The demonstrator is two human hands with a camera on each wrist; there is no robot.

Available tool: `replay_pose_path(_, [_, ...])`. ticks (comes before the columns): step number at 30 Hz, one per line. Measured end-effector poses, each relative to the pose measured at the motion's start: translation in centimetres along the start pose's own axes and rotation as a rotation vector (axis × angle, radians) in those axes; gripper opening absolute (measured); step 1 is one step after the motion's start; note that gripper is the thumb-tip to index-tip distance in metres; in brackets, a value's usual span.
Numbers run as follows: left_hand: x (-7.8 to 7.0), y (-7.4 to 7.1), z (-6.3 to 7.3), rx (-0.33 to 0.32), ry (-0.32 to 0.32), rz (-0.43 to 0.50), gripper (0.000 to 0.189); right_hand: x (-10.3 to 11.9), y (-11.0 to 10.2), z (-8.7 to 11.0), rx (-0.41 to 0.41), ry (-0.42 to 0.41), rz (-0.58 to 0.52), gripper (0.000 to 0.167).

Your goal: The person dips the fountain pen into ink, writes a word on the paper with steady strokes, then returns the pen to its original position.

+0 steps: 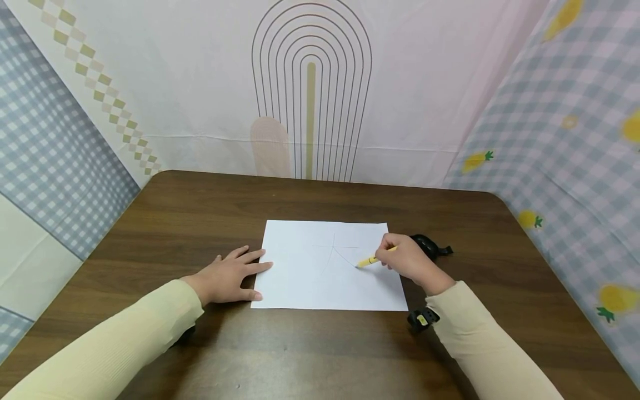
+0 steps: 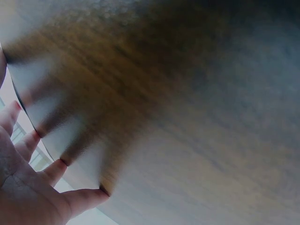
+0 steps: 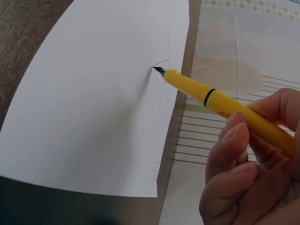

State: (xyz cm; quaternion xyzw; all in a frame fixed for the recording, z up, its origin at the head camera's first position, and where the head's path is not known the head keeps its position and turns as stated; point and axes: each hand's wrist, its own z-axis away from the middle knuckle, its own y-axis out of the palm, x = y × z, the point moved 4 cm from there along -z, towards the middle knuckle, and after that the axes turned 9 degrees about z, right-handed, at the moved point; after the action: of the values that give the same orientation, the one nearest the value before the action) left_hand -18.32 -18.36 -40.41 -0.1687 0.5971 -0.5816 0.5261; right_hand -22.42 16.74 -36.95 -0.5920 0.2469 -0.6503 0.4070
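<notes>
A white sheet of paper [image 1: 300, 283] lies on the brown table, with thin dark strokes crossing and fanning out near its middle. My right hand [image 1: 402, 256] pinches a yellow fountain pen [image 1: 369, 261], its nib touching the paper at the lower end of a slanting stroke. Close up in the right wrist view, the pen [image 3: 229, 104] shows a black ring and a dark nib on the sheet [image 3: 93, 93]. Fingers spread, my left hand [image 1: 227, 278] rests at the sheet's left edge. The left wrist view shows that hand [image 2: 28, 187] with its fingertips on the table.
Behind my right hand a black object with a short strap [image 1: 430, 247] sits on the wooden table [image 1: 280, 355]. A white patterned cloth [image 1: 200, 83] hangs beyond the far edge, with checked cloth [image 1: 560, 139] at the sides. A black device [image 1: 422, 319] is at my right wrist.
</notes>
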Motion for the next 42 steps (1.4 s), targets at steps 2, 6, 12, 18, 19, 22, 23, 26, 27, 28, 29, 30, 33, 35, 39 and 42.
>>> replay_pose_path(2, [0.02, 0.06, 0.01, -0.001, 0.003, 0.001, 0.071, -0.05, -0.04, 0.05, 0.001, -0.003, 0.001, 0.015])
replay_pose_path(6, [0.03, 0.04, 0.03, -0.002, -0.001, 0.004, 0.071, -0.11, -0.09, 0.14, 0.003, -0.010, 0.002, 0.015])
replay_pose_path(12, [-0.12, -0.10, 0.01, -0.004, -0.001, 0.000, 0.071, -0.15, -0.18, 0.23, 0.005, -0.005, 0.013, 0.015])
replay_pose_path(18, [-0.20, -0.25, 0.11, -0.004, -0.002, 0.000, 0.071, -0.26, -0.33, 0.27, 0.010, -0.007, 0.026, 0.015])
replay_pose_path(19, [-0.21, -0.29, 0.13, -0.003, -0.002, 0.000, 0.071, -0.27, -0.34, 0.30, 0.010, -0.007, 0.028, 0.014])
replay_pose_path(22, [-0.20, -0.35, 0.16, -0.002, -0.003, -0.001, 0.071, -0.27, -0.39, 0.35, 0.010, -0.011, 0.028, 0.014])
replay_pose_path(23, [-0.19, -0.36, 0.17, -0.002, -0.003, -0.001, 0.071, -0.26, -0.40, 0.37, 0.009, -0.013, 0.027, 0.013])
replay_pose_path(26, [-0.11, -0.35, 0.16, -0.004, -0.004, -0.003, 0.072, -0.26, -0.40, 0.38, 0.006, -0.020, 0.021, 0.013])
replay_pose_path(27, [-0.10, -0.34, 0.16, -0.004, -0.004, -0.004, 0.072, -0.26, -0.40, 0.38, 0.006, -0.022, 0.019, 0.013])
replay_pose_path(28, [-0.09, -0.34, 0.16, -0.005, -0.003, -0.004, 0.072, -0.26, -0.39, 0.38, 0.005, -0.023, 0.017, 0.013])
replay_pose_path(29, [-0.09, -0.35, 0.16, -0.005, -0.003, -0.003, 0.071, -0.27, -0.37, 0.38, 0.005, -0.024, 0.015, 0.013])
replay_pose_path(30, [-0.09, -0.36, 0.16, -0.005, -0.003, -0.002, 0.071, -0.28, -0.37, 0.38, 0.004, -0.024, 0.013, 0.013])
replay_pose_path(33, [-0.11, -0.38, 0.16, -0.006, -0.001, 0.000, 0.071, -0.30, -0.36, 0.38, 0.004, -0.026, 0.009, 0.013])
replay_pose_path(35, [-0.11, -0.37, 0.16, -0.005, -0.001, 0.002, 0.071, -0.30, -0.37, 0.40, 0.004, -0.025, 0.006, 0.013])
replay_pose_path(39, [-0.13, -0.28, 0.15, -0.002, -0.001, 0.007, 0.071, -0.33, -0.42, 0.54, 0.004, -0.015, -0.001, 0.012])
replay_pose_path(42, [-0.19, -0.21, 0.12, -0.001, 0.002, 0.009, 0.071, -0.39, -0.44, 0.65, 0.005, -0.008, -0.005, 0.012])
